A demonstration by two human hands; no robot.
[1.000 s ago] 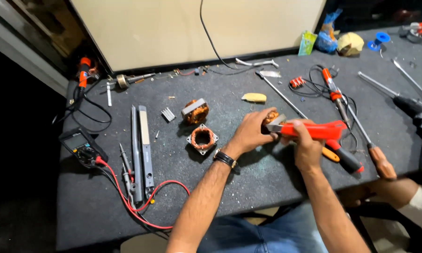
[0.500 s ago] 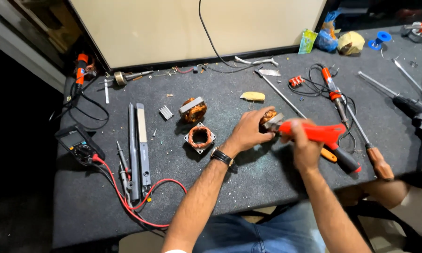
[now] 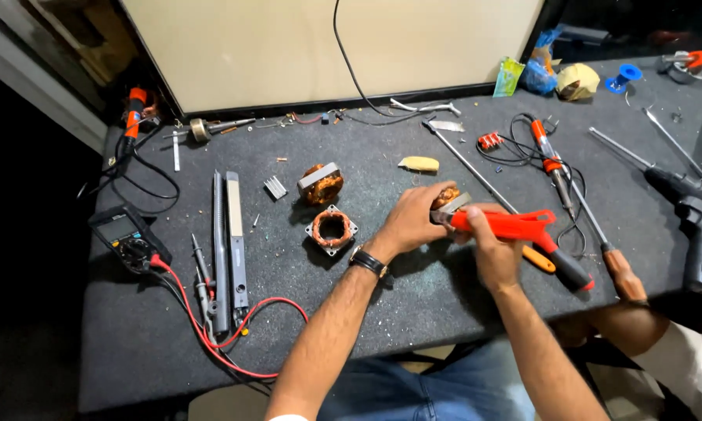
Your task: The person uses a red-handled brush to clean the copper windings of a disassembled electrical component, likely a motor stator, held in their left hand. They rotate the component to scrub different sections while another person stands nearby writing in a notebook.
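1. The left hand (image 3: 413,222), just right of the frame's centre, curls its fingers and thumb around a small copper-wound motor stator (image 3: 447,199), gripping it firmly; the forearm runs up from the bottom centre, with a dark wristwatch (image 3: 368,261) at the wrist.
2. The right hand (image 3: 493,249) is closed in a fist around the red handle of a pair of pliers (image 3: 515,224), held level, its grey metal nose touching the stator in the left hand.
3. Just left of the hands, on the dark, felt-like table (image 3: 444,312), lie a square stator with copper coils (image 3: 332,229) and, above it, a second wound stator with a grey band (image 3: 321,183).
4. Further left are two long flat metal bars (image 3: 228,242), then a black multimeter (image 3: 129,238) with red and black leads looping toward the lower left.
5. To the right lie a wooden-handled screwdriver (image 3: 600,238) and a soldering iron with an orange grip (image 3: 550,160).
6. At the right edge rests a black power drill (image 3: 698,222).
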